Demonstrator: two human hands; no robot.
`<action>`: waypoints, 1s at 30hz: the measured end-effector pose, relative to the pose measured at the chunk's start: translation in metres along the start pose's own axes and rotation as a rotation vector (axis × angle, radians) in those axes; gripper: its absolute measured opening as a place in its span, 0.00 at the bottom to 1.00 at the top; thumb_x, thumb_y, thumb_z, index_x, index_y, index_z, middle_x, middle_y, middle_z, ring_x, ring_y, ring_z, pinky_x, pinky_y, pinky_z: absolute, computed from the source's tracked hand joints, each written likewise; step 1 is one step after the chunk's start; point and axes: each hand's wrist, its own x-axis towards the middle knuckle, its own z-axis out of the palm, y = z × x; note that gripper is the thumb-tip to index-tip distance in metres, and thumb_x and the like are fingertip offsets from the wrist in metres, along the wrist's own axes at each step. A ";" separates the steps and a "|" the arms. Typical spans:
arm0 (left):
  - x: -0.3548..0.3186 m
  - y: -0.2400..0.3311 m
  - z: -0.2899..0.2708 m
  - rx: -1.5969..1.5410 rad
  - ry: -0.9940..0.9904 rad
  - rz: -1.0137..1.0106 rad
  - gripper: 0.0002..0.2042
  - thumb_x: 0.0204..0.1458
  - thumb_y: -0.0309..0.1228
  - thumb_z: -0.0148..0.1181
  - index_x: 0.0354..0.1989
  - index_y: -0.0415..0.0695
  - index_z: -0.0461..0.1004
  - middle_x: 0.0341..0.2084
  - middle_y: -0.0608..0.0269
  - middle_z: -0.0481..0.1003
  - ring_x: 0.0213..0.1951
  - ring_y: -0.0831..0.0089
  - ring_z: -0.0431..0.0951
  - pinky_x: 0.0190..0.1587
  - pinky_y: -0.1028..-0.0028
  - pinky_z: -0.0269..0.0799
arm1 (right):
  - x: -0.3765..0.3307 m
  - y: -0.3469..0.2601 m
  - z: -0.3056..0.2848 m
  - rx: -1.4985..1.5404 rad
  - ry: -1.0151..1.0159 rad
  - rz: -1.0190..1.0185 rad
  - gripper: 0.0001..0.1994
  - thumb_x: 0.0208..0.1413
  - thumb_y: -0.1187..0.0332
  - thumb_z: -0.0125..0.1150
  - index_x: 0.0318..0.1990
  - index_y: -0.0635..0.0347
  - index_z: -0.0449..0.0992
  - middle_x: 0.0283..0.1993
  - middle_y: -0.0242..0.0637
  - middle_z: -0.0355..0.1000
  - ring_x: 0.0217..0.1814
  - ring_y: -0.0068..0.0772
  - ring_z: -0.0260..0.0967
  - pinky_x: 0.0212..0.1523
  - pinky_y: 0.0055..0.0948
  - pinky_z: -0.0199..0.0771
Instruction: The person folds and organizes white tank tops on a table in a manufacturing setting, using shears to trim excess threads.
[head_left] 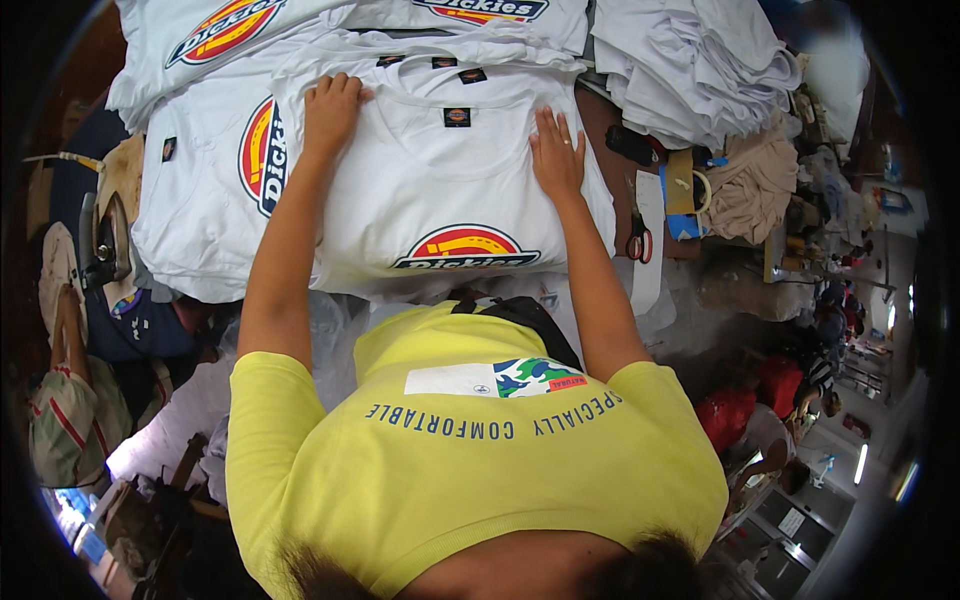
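Note:
A white T-shirt (440, 200) lies in front of me on top of others, its neckline away from me and a colourful printed emblem near my body. My left hand (335, 115) rests on its left shoulder, fingers stretched over the cloth with their tips slightly bent. On the right shoulder lies my right hand (558, 155), palm down with fingers extended and a ring on one finger. Between the hands a small black neck label (457, 117) shows inside the collar. Neither hand grips anything that I can see.
More white printed shirts (195, 220) spread to the left and far side. At far right stands a heap of white cloth (690, 70). Scissors (640, 240) and a tape roll (692, 190) lie right of the shirts. An iron (115, 235) stands at left. Other people work at the far right.

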 end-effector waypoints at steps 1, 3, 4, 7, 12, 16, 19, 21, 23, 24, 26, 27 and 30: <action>0.006 -0.005 0.000 -0.004 0.015 0.019 0.13 0.52 0.43 0.50 0.32 0.47 0.72 0.31 0.66 0.73 0.38 0.65 0.70 0.38 0.64 0.60 | 0.009 0.002 0.002 0.000 0.002 -0.005 0.23 0.61 0.56 0.37 0.63 0.48 0.55 0.67 0.27 0.50 0.69 0.31 0.45 0.65 0.49 0.36; 0.014 -0.012 0.004 -0.070 -0.069 -0.038 0.13 0.52 0.43 0.49 0.31 0.46 0.73 0.30 0.65 0.74 0.37 0.65 0.71 0.37 0.64 0.60 | 0.027 0.008 0.007 0.004 0.008 0.001 0.23 0.61 0.56 0.36 0.63 0.48 0.55 0.67 0.26 0.50 0.69 0.31 0.45 0.65 0.50 0.37; 0.018 -0.016 0.006 -0.102 -0.110 -0.067 0.13 0.53 0.43 0.49 0.31 0.46 0.73 0.29 0.64 0.75 0.37 0.64 0.72 0.37 0.63 0.60 | 0.033 0.010 0.010 0.006 0.013 0.004 0.23 0.61 0.55 0.36 0.63 0.48 0.55 0.67 0.26 0.50 0.69 0.31 0.45 0.65 0.51 0.37; 0.025 -0.018 0.010 -0.127 -0.196 -0.095 0.15 0.53 0.44 0.48 0.30 0.46 0.74 0.29 0.62 0.76 0.37 0.62 0.72 0.38 0.62 0.60 | 0.047 0.014 0.014 0.043 -0.005 0.022 0.23 0.61 0.55 0.37 0.63 0.48 0.54 0.67 0.26 0.50 0.69 0.31 0.45 0.65 0.53 0.38; 0.023 -0.016 0.010 -0.164 -0.173 -0.103 0.15 0.53 0.45 0.48 0.30 0.45 0.74 0.29 0.62 0.75 0.38 0.62 0.71 0.39 0.62 0.60 | 0.053 0.017 0.015 0.080 -0.032 0.038 0.23 0.61 0.55 0.37 0.63 0.47 0.54 0.67 0.25 0.50 0.69 0.31 0.44 0.64 0.54 0.38; 0.021 -0.004 0.001 -0.129 -0.004 -0.044 0.10 0.52 0.38 0.51 0.31 0.45 0.72 0.29 0.61 0.73 0.36 0.62 0.71 0.37 0.62 0.61 | 0.054 0.017 0.014 0.091 -0.037 0.046 0.23 0.61 0.55 0.37 0.63 0.47 0.54 0.67 0.25 0.50 0.69 0.31 0.44 0.64 0.54 0.39; 0.020 0.004 0.002 -0.140 0.015 0.009 0.05 0.50 0.32 0.54 0.31 0.46 0.72 0.29 0.61 0.71 0.33 0.61 0.72 0.34 0.63 0.64 | 0.054 0.016 0.013 0.089 -0.037 0.045 0.23 0.61 0.55 0.37 0.63 0.47 0.54 0.67 0.25 0.49 0.69 0.31 0.44 0.64 0.54 0.39; 0.016 0.014 0.006 -0.229 -0.092 -0.057 0.05 0.49 0.29 0.53 0.32 0.42 0.72 0.30 0.59 0.71 0.31 0.61 0.72 0.33 0.64 0.67 | 0.054 0.016 0.012 0.098 -0.039 0.046 0.23 0.61 0.55 0.37 0.63 0.47 0.54 0.67 0.25 0.49 0.69 0.31 0.43 0.64 0.53 0.40; 0.011 0.029 0.010 -0.425 -0.040 -0.226 0.06 0.48 0.30 0.55 0.32 0.42 0.73 0.31 0.58 0.71 0.32 0.60 0.72 0.35 0.65 0.68 | 0.054 0.016 0.012 0.103 -0.044 0.049 0.24 0.61 0.55 0.37 0.63 0.47 0.54 0.67 0.25 0.49 0.69 0.31 0.43 0.64 0.53 0.40; 0.010 0.035 0.011 -0.525 -0.015 -0.309 0.07 0.48 0.31 0.56 0.32 0.41 0.74 0.31 0.58 0.72 0.32 0.60 0.73 0.35 0.66 0.69 | 0.054 0.016 0.012 0.103 -0.048 0.052 0.24 0.61 0.55 0.37 0.63 0.47 0.54 0.67 0.25 0.49 0.69 0.31 0.43 0.64 0.53 0.39; 0.010 0.040 0.010 -0.518 -0.006 -0.343 0.09 0.47 0.33 0.58 0.31 0.41 0.76 0.31 0.58 0.73 0.34 0.61 0.73 0.37 0.68 0.69 | 0.053 0.016 0.013 0.101 -0.054 0.059 0.24 0.61 0.55 0.37 0.63 0.47 0.54 0.67 0.25 0.49 0.69 0.31 0.43 0.64 0.52 0.39; 0.009 0.042 0.008 -0.442 0.017 -0.296 0.09 0.47 0.34 0.58 0.31 0.41 0.76 0.31 0.58 0.73 0.33 0.61 0.73 0.37 0.68 0.69 | 0.054 0.015 0.013 0.099 -0.055 0.061 0.24 0.61 0.54 0.37 0.63 0.47 0.54 0.68 0.25 0.48 0.69 0.32 0.43 0.65 0.52 0.39; 0.008 0.047 0.006 -0.329 0.047 -0.223 0.08 0.48 0.34 0.58 0.29 0.41 0.76 0.29 0.59 0.72 0.32 0.61 0.72 0.35 0.67 0.68 | 0.054 0.016 0.013 0.098 -0.065 0.064 0.24 0.61 0.54 0.36 0.63 0.47 0.53 0.68 0.25 0.48 0.69 0.32 0.43 0.65 0.51 0.39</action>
